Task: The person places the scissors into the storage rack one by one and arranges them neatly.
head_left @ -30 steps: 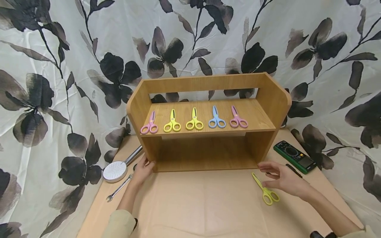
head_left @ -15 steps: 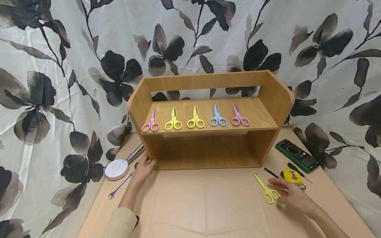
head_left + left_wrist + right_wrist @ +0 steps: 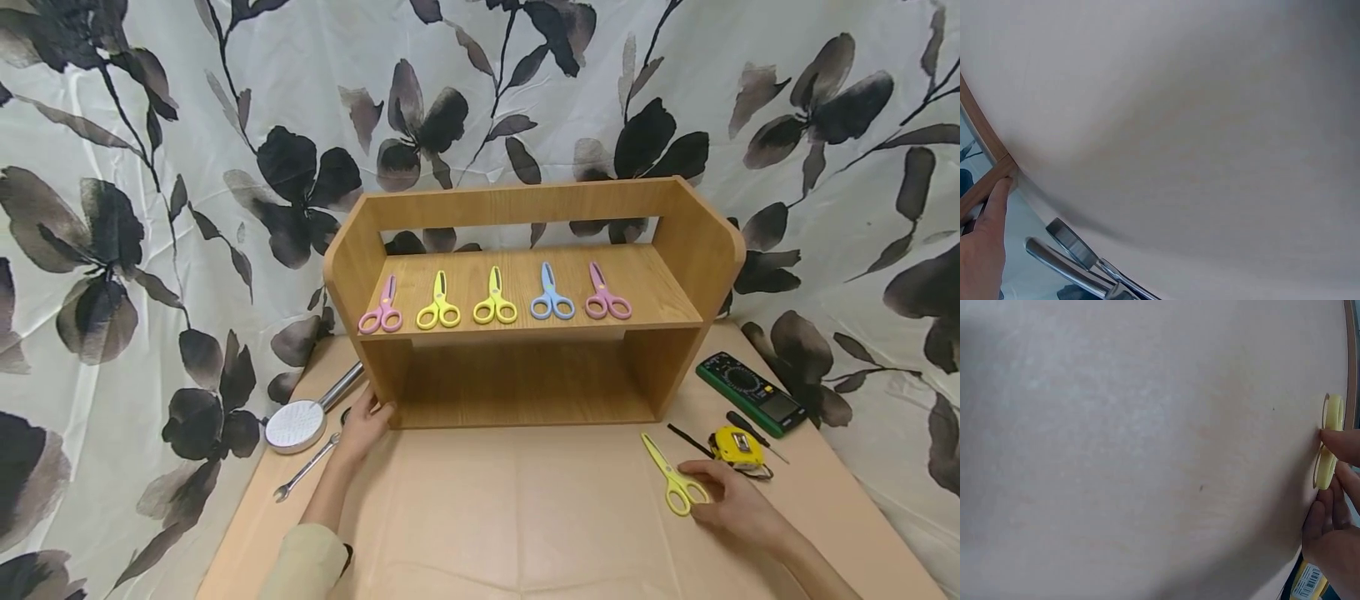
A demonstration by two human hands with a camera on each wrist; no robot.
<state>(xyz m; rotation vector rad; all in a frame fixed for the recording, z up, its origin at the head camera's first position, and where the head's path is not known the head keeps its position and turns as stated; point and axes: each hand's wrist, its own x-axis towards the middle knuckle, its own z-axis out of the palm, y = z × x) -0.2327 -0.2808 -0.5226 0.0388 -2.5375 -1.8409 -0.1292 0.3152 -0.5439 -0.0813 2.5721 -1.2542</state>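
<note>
A light wooden two-tier shelf (image 3: 517, 385) stands on the table. My left hand (image 3: 363, 429) holds its lower left front corner, the thumb at the front edge and the fingers along the outer side. The left wrist view shows a finger of the left hand (image 3: 988, 240) straight against the panel edge. On the table at right lies a pair of yellow scissors (image 3: 662, 463), blades toward the shelf. My right hand (image 3: 738, 508) pinches one handle loop between thumb and fingers; in the right wrist view the thumb lies over the scissors' yellow handle (image 3: 1334, 412).
Pink scissors (image 3: 381, 310), yellow scissors, blue scissors (image 3: 551, 293) and more pink ones line the upper tier. A showerhead (image 3: 296, 427) and wrench (image 3: 306, 468) lie at left. A multimeter (image 3: 750, 392), tape measure (image 3: 737, 448) and thin screwdriver (image 3: 750, 430) lie at right.
My right hand has drawn back from the shelf's right corner to the scissors' handles and now pinches one loop, uncovering the tape measure. The left hand stays at the shelf's corner.
</note>
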